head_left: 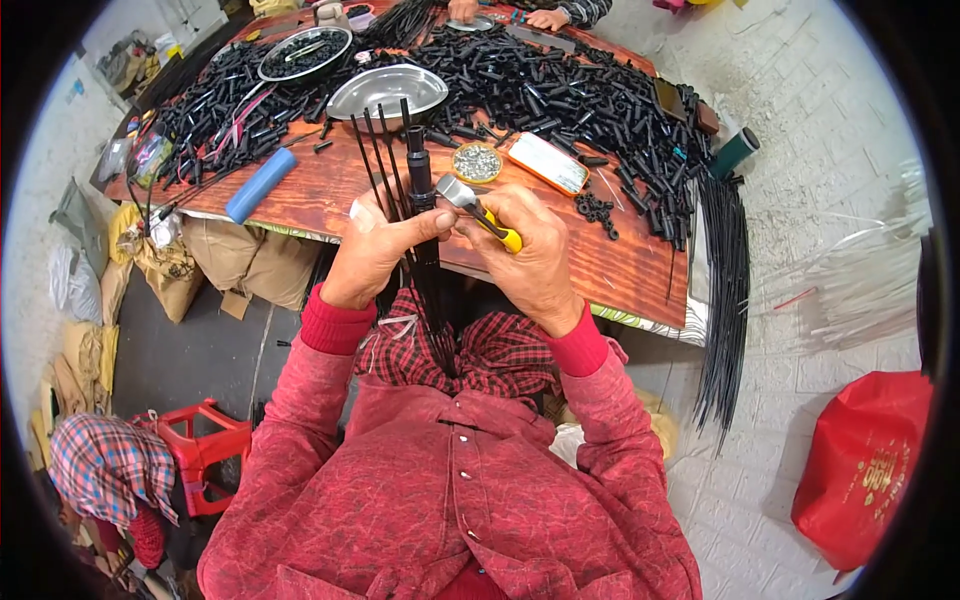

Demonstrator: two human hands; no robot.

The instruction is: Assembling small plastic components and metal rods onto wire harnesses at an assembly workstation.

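Note:
My left hand (378, 245) is closed around several thin black rods (380, 155) and a ringed black tube (418, 165), held upright above my lap. The lower ends of the rods run down between my knees. In my right hand (530, 240) is a short hand tool with a silver metal head (456, 191) and a yellow-and-black handle (505, 235); its exact kind is hard to make out. The tool's head is close beside the black tube, and my fingers partly cover the handle. Beyond my hands lies a round dish of small metal pieces (477, 162).
Black tubular parts (560, 95) heap the wooden table (630, 275). A metal bowl (387, 93), an orange-rimmed white box (548, 162) and a blue cylinder (262, 186) lie nearer. Another person's hands (547, 19) show at the far edge. A red stool (205, 440) stands left, beside a checked-cloth-covered figure (110, 465).

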